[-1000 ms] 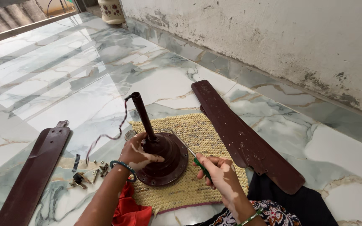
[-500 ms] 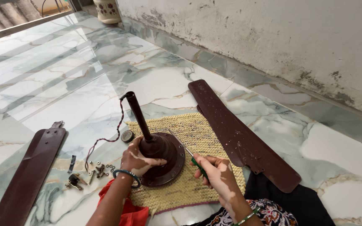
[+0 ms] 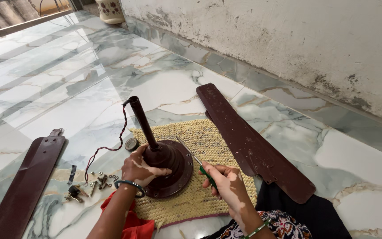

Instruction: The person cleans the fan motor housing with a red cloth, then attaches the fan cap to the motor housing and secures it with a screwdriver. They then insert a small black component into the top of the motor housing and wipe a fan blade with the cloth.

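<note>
I see marble floor, two brown fan blades flanking woven mat. Fan motor sits upright on mat, downrod rising. Left hand clasps motor hub. Right hand, just right of motor, grips green-handled screwdriver, tip toward motor. Loose screws left of mat.

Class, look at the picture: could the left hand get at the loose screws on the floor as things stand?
Probably yes. The screws lie in the open beside the left hand, with nothing between; it would only have to let go of the fan motor.
</note>
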